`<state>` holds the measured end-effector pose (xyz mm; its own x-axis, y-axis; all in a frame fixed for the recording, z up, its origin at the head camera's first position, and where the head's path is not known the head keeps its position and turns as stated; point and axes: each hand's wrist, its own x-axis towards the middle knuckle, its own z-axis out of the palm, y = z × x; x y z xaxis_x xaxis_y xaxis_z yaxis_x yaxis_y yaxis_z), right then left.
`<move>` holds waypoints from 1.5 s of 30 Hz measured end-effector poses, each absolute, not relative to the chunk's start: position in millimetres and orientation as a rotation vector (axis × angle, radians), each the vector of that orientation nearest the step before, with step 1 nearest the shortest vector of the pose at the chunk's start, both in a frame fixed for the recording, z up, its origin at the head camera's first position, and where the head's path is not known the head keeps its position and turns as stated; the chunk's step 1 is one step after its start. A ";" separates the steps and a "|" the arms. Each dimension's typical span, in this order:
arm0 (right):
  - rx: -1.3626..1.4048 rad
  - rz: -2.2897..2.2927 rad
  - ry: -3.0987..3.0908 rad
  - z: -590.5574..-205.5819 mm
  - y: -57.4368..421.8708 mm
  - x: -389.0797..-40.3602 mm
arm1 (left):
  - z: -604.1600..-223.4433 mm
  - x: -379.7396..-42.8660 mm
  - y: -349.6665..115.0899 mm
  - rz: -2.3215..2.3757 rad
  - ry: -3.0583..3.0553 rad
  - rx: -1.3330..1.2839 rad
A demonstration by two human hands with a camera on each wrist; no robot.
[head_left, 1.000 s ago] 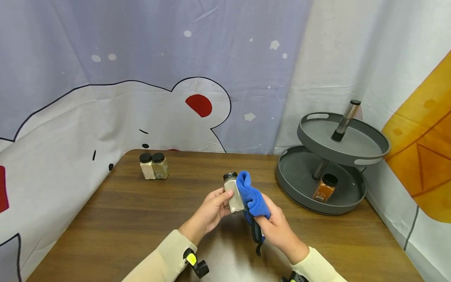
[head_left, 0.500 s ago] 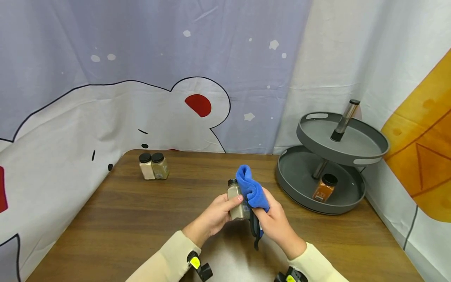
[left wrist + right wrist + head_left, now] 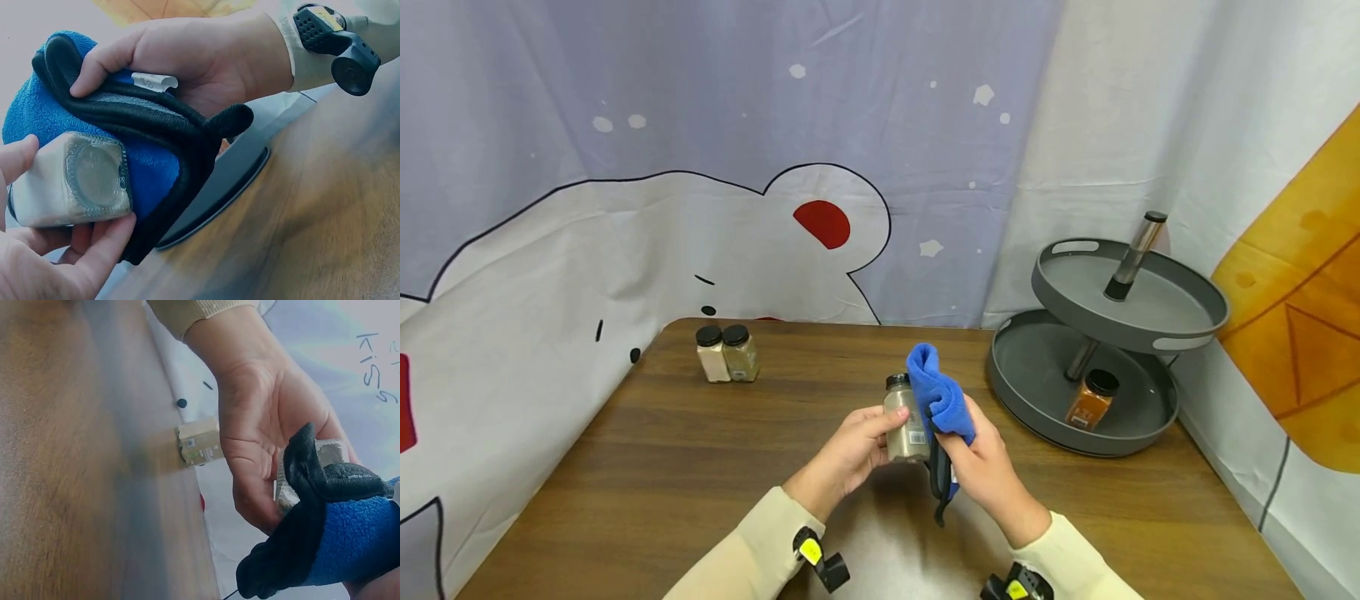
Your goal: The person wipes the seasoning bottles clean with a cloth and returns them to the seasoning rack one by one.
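Observation:
My left hand grips a square spice jar with a black lid and pale contents, held tilted above the table. In the left wrist view the base of the jar faces the camera, fingers and thumb around its sides. My right hand holds a folded blue cloth with black edging, bunched in the fingers. The cloth lies against the jar's right side, and in the left wrist view the blue fabric spreads behind it. From the right wrist, the black edging covers part of the jar.
Two black-lidded spice jars, one pale and one greenish, stand together at the back left of the wooden table. A grey two-tier round tray stands at the right, with an orange-brown spice jar on its lower tier.
The jar and both hands have shifted slightly right, and the jar has turned so a barcode label shows. The cloth has moved a little upward against its side.

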<state>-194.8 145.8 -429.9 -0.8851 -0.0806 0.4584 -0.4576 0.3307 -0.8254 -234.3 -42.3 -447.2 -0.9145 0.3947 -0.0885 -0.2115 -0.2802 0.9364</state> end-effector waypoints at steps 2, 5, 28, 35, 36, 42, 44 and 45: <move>0.471 1.572 -2.258 -430.3 145.8 -193.8 | -447.3 -234.9 -42.7 2.248 1.601 0.217; 0.473 1.569 -2.257 -431.1 145.6 -191.9 | -445.9 -235.4 -43.0 2.273 1.579 0.212; 0.656 1.537 -2.246 -441.2 145.2 -172.8 | -426.6 -239.7 -49.5 2.541 1.380 0.102; 0.634 1.518 -2.227 -441.0 145.8 -173.3 | -427.9 -239.0 -48.2 2.504 1.381 0.152; 0.640 1.518 -2.218 -441.0 146.2 -174.0 | -428.5 -238.7 -48.4 2.489 1.388 0.160; 0.639 1.565 -2.179 -438.7 149.2 -179.0 | -429.4 -237.0 -51.4 2.374 1.461 0.219; 0.615 1.580 -2.181 -437.4 150.3 -181.2 | -429.5 -236.6 -52.8 2.332 1.471 0.257; 0.597 1.587 -2.183 -436.5 150.8 -182.1 | -429.5 -236.3 -53.6 2.308 1.474 0.285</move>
